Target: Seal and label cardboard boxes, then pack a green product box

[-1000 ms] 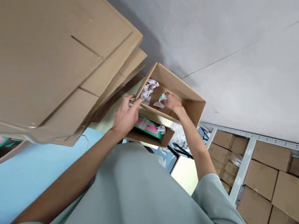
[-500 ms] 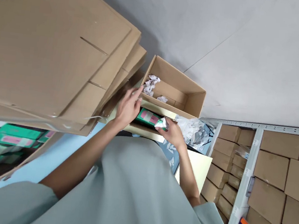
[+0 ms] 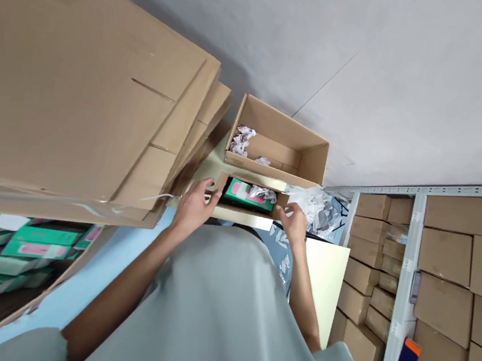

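A small open cardboard box (image 3: 223,183) stands in front of my body, with a green and pink carton (image 3: 236,190) lying inside it. Crumpled paper (image 3: 264,194) rests on the carton's right part. At the box's left end is my left hand (image 3: 195,205), its thumb and fingers spread apart. My right hand (image 3: 294,222) is at the opposite end, fingers curved and apart, thumb tip by the box's edge. Whether either hand presses on the box, I cannot tell.
A larger open box (image 3: 274,171) with crumpled paper is behind. Flattened cardboard sheets (image 3: 78,100) lean at left, above a bin of green cartons (image 3: 41,235). Crumpled white paper (image 3: 315,205) lies to the right. Shelves at right hold several brown boxes (image 3: 448,255).
My right hand has let go of the crumpled paper, now lying on the carton, and moved right to the box's end. My left hand has come down toward the left end.
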{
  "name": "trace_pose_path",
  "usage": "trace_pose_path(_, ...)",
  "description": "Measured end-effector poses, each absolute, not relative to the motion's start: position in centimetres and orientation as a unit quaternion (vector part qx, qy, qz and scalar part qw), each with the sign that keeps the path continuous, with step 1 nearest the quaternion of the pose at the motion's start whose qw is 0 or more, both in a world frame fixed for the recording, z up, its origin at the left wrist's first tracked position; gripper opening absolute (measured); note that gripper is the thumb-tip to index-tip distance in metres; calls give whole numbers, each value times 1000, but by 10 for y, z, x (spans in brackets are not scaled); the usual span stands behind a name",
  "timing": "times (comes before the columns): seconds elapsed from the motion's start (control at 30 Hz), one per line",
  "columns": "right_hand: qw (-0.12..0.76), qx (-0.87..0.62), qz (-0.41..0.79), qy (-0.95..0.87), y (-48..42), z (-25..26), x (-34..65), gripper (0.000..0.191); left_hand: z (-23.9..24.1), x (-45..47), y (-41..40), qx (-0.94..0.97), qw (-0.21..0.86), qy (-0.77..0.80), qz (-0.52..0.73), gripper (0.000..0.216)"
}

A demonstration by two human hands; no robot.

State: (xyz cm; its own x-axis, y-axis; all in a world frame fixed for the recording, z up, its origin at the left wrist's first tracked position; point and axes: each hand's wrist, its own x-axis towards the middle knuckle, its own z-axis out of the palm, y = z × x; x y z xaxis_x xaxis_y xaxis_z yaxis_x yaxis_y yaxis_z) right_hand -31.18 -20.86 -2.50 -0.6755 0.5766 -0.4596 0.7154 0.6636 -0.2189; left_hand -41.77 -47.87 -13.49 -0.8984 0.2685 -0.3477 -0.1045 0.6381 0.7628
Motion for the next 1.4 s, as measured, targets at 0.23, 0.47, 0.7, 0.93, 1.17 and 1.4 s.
trace_pose_path(0.23, 181, 419, -197, 867, -220, -49, -285, 21, -138, -427, -484, 57, 272, 896, 346, 29)
trace_pose_path(0.47, 132, 453, -216, 855, -233, -34, -258, 22, -140, -436, -483, 107, 288, 898, 315, 27)
trace_pose_path(0.7, 27, 495, -272, 825, -233, 15, -150, 24, -131, -385, -408, 194, 353, 863, 306, 23)
trace_pose_path(0.93, -100, 600, -280, 743, -215, 28, 3, 25, -117, -266, -287, 343, 386, 812, 272, 18)
trace_pose_path(1.17, -187, 734, -296, 582, -200, -7, 191, 36, -103, -131, -175, 476, 387, 750, 247, 31)
trace_pose_path(1.4, -287, 795, -328, 423, -207, -63, 302, 53, -84, -11, -109, 599, 382, 665, 229, 25)
